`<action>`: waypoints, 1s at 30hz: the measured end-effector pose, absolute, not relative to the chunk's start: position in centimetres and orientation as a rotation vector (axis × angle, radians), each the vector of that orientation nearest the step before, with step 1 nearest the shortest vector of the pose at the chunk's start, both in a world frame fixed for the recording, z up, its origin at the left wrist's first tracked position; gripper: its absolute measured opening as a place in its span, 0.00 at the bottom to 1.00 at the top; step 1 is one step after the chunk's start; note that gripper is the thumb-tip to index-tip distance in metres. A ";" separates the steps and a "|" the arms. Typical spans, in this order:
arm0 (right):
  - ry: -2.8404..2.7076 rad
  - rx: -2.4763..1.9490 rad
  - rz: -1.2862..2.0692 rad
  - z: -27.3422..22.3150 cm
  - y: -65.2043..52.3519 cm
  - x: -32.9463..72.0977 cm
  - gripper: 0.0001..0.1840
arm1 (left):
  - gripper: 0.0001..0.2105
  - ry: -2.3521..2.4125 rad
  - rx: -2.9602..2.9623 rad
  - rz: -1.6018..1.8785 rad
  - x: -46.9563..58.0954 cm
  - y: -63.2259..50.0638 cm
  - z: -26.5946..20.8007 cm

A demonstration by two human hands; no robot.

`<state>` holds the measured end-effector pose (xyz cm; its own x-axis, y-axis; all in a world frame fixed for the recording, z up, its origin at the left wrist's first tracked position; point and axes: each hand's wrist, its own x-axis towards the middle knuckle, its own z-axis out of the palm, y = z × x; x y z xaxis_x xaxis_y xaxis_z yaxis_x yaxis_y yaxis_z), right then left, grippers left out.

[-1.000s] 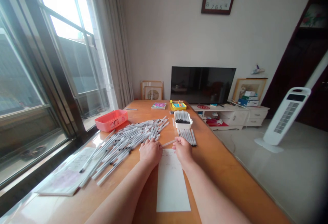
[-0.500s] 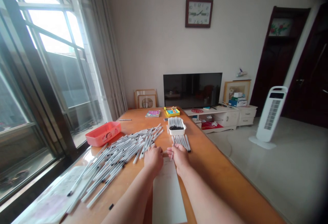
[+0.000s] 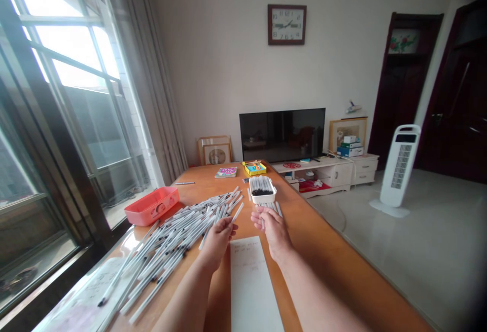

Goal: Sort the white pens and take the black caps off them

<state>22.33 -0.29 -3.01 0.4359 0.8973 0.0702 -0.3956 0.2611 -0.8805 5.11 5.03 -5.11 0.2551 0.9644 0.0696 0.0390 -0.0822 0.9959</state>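
Note:
My left hand (image 3: 219,238) pinches a white pen (image 3: 238,212), which points up and away beside the loose pile of pens (image 3: 182,230). My right hand (image 3: 274,229) has its fingers curled over a pen, of which only a short pale end shows below them. Just beyond that hand lies a row of pens (image 3: 279,209), partly hidden by the fingers. A white box (image 3: 263,197) filled with pens, dark ends towards me, stands behind the row. Between my forearms a long white sheet (image 3: 249,281) with faint writing lies on the table.
A red-pink plastic box (image 3: 152,208) stands left of the pile. Under the pile's near end is a printed sheet (image 3: 76,296). Farther back lie a booklet (image 3: 225,172), a yellow box (image 3: 254,169) and a single pen (image 3: 185,183). The wooden table (image 3: 323,271) ends at the right.
My hands have moved apart. The left has gone left with a pen, off the white sheet; the right has shifted slightly right, over the row. The camera view has turned slightly.

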 end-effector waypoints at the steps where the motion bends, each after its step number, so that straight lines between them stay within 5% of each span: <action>1: -0.661 -0.899 0.973 -2.9 -0.3 22.5 0.18 | 0.22 0.959 1.360 1.041 5.1 5.0 -4.9; 16: -0.497 -0.810 0.900 -2.3 -0.1 25.5 0.22 | 0.15 0.741 1.338 0.866 4.9 5.3 -4.9; 30: -0.613 -0.923 0.819 -2.5 -0.1 25.5 0.23 | 0.19 0.785 1.312 0.826 5.1 5.1 -4.9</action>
